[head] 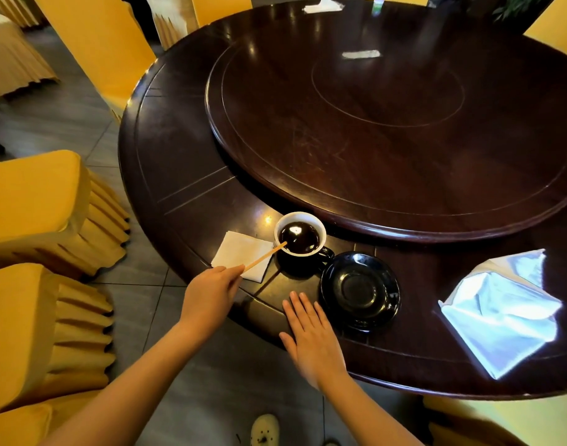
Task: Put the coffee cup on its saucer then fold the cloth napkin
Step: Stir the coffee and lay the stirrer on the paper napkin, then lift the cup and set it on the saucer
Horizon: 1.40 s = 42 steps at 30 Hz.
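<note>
Near the table's point(185, 175) front edge stands the round coffee cup point(300, 234), white inside, full of dark liquid, just left of its glossy black saucer point(360, 289). The left hand point(211, 292) pinches a thin wooden stirrer point(264, 256) dipped in it. The right hand point(311, 338) lies flat, fingers together. The crumpled, shiny cloth napkin point(501, 315) lies toward the right edge.

The coffee cup point(300, 234) stands on the table point(179, 175) — paper napkin point(242, 255) left of it, saucer point(360, 289) right, cloth napkin point(501, 320) farther right.
</note>
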Motion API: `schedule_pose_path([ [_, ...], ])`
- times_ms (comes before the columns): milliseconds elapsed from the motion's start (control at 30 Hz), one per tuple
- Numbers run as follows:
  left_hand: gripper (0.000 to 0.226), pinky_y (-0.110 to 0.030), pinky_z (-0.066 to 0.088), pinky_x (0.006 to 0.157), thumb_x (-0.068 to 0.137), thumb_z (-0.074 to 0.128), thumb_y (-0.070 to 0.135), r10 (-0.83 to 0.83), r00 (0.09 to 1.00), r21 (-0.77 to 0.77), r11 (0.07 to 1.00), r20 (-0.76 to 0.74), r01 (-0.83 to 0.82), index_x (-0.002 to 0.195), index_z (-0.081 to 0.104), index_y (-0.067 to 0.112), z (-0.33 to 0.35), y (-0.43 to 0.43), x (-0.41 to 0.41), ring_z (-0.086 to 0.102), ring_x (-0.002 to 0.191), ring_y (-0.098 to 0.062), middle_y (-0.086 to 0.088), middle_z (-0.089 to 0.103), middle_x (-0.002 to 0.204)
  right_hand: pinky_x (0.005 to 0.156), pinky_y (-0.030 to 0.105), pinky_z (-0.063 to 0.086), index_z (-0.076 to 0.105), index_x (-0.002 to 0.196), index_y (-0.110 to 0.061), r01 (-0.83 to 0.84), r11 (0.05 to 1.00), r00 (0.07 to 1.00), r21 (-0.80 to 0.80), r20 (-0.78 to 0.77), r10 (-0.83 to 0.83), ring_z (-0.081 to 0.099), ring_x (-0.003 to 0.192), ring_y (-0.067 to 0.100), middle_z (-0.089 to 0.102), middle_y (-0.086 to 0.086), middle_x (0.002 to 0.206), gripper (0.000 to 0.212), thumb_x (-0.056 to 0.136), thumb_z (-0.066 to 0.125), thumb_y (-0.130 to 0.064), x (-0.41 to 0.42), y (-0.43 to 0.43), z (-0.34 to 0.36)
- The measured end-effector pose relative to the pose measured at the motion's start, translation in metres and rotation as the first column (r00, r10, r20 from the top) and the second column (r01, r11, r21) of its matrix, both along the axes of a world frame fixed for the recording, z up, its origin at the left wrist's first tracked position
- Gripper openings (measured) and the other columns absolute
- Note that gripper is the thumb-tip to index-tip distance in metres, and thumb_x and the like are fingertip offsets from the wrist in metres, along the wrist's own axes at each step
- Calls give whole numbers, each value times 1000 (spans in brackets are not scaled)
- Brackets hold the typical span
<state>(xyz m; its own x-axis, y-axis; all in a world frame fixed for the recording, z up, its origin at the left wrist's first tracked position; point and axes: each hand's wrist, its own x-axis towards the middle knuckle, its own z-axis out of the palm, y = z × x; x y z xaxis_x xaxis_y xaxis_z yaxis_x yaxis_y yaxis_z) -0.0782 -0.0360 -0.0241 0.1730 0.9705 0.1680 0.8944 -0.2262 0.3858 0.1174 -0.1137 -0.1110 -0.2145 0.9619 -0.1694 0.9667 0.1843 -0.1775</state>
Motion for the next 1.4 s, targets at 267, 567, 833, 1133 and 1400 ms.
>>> schedule_pose_path([
  [267, 21, -15, 43, 63, 84, 65, 17, 473, 776, -317, 876, 417, -363, 103, 71, 10, -28, -16, -17, 62, 75, -12, 0, 67, 78, 109, 38, 14, 32, 142, -16, -13, 1000, 1000, 24, 14, 13, 27, 140, 20, 31, 5, 150, 56, 97, 22, -47, 1, 1, -3],
  [567, 16, -39, 53, 63, 90, 57, 18, 498, 773, -278, 865, 393, -417, 97, 70, 14, -49, -24, 4, 59, 68, -16, 2, 64, 72, 110, 37, 13, 32, 142, -16, -16, 998, 1000, 67, 15, 16, 26, 139, 20, 32, 5, 150, 57, 93, 30, -46, 0, 1, -4],
  [833, 16, -33, 45, 53, 91, 54, 23, 471, 865, -232, 873, 173, -429, 89, 67, 14, -66, -22, 9, 54, 65, -21, -3, 59, 76, 110, 38, 17, 32, 143, -15, -18, 996, 1000, 84, 6, 17, 27, 140, 20, 32, 6, 150, 58, 93, 30, -45, -2, 1, -6],
  [1133, 26, -37, 45, 60, 81, 67, 18, 424, 900, -130, 903, 101, -410, 104, 63, 7, -72, -24, 13, 54, 83, -28, -11, 57, 92, 109, 38, 19, 31, 143, -15, -22, 997, 1000, 72, 2, 22, 26, 140, 21, 30, 7, 151, 58, 94, 30, -45, -1, 1, -8],
  [1400, 33, -39, 50, 92, 87, 51, 13, -61, 993, 17, 998, 103, 60, 118, 58, 4, -84, -33, 46, 57, 110, -26, -13, 61, 118, 116, 31, 3, 26, 144, -19, -14, 999, 982, 44, -188, 22, 10, 142, 13, 15, -2, 152, 59, 92, 31, -47, 2, 5, -1],
])
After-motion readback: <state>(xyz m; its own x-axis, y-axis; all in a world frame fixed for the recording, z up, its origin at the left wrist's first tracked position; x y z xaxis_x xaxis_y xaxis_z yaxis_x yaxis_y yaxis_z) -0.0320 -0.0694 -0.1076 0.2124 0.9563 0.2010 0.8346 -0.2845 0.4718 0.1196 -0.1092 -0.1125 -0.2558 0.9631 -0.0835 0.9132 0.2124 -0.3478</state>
